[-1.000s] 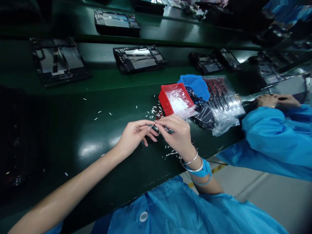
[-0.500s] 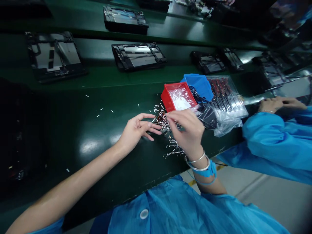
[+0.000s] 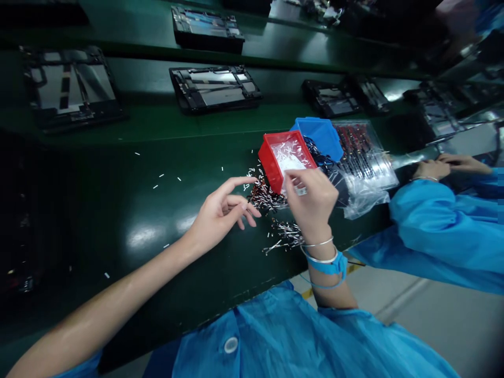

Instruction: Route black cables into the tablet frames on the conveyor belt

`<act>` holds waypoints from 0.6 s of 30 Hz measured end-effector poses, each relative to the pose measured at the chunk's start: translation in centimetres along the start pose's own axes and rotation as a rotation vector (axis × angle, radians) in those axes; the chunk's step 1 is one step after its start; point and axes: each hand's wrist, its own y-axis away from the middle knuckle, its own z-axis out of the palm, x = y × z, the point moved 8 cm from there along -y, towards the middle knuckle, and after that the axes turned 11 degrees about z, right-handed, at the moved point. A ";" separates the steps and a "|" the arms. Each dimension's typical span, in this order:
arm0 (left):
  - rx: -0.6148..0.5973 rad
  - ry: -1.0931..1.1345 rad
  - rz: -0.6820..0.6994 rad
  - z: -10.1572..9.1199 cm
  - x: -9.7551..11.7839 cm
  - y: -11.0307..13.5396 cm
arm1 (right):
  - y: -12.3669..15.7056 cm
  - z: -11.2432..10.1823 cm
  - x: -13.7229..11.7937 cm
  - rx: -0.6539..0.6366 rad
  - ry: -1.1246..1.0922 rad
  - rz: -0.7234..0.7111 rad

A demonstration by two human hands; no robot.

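Note:
My right hand (image 3: 313, 197) is at the front rim of the red bin (image 3: 270, 163), its thumb and forefinger pinched together. Whatever they hold, if anything, is too small to make out. Inside the bin lie many tiny white strips (image 3: 291, 160). On the bin's left, my left hand (image 3: 226, 207) hovers with fingers spread and the forefinger stretched toward a pile of small dark, white and reddish parts (image 3: 263, 197). Below my right hand's fingers lies a second heap of thin, white-tipped pieces (image 3: 285, 233).
A blue bin (image 3: 318, 136) with dark parts stands behind the red one. Right of it are a clear bag (image 3: 364, 197) and a tray of parts (image 3: 364, 152). Opened tablet-like devices (image 3: 218, 89) line the green bench's back. A co-worker's hands (image 3: 437, 167) work at far right.
My right hand has moved from the pile up and right to the red bin's front rim, still pinched. My left hand has stayed by the pile, its thumb now closer to its fingers.

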 end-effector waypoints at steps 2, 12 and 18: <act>0.023 0.062 -0.018 -0.1 -0.2 -0.1 | 0.0 -0.2 0.1 0.007 0.009 -0.015; 0.214 -0.354 0.084 -6.2 1.2 -3.4 | 1.4 1.1 -1.2 -0.058 -0.326 -0.019; 0.744 -0.947 -0.026 -18.9 3.5 -11.5 | 1.3 0.8 0.9 -0.029 -0.368 0.062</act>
